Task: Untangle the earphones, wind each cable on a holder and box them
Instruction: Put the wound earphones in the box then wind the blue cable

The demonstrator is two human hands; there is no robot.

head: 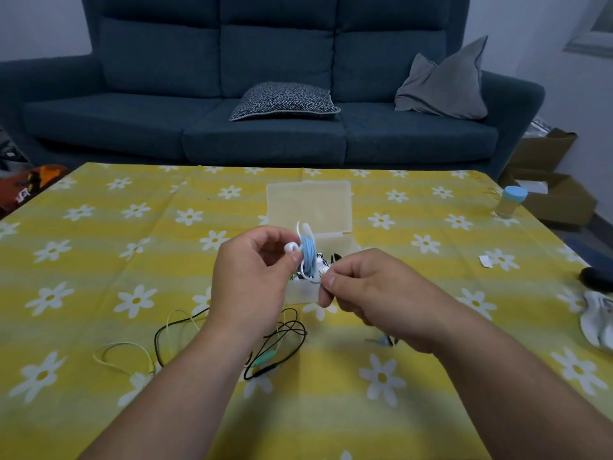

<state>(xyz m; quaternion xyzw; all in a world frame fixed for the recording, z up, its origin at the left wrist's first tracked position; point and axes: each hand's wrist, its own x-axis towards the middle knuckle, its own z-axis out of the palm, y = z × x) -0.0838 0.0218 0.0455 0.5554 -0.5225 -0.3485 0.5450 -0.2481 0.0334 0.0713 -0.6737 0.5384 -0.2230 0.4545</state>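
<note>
My left hand (pixel 252 277) grips a white holder (pixel 303 242) with a light blue earphone cable (pixel 310 255) wound around it, held upright above the table. My right hand (pixel 368 290) pinches the loose end of that cable just right of the holder. Behind both hands stands a clear plastic box (pixel 310 207) with its lid raised; black and white items lie inside it. On the tablecloth below my left wrist lie a tangled black earphone cable (pixel 292 330) and a pale yellow-green one (pixel 122 346).
The table wears a yellow cloth with white flowers (pixel 132 227). A small jar with a blue lid (pixel 510 202) stands at the right edge, a dark object and a white item (pixel 597 313) lie further right. A blue sofa (pixel 265 94) is behind.
</note>
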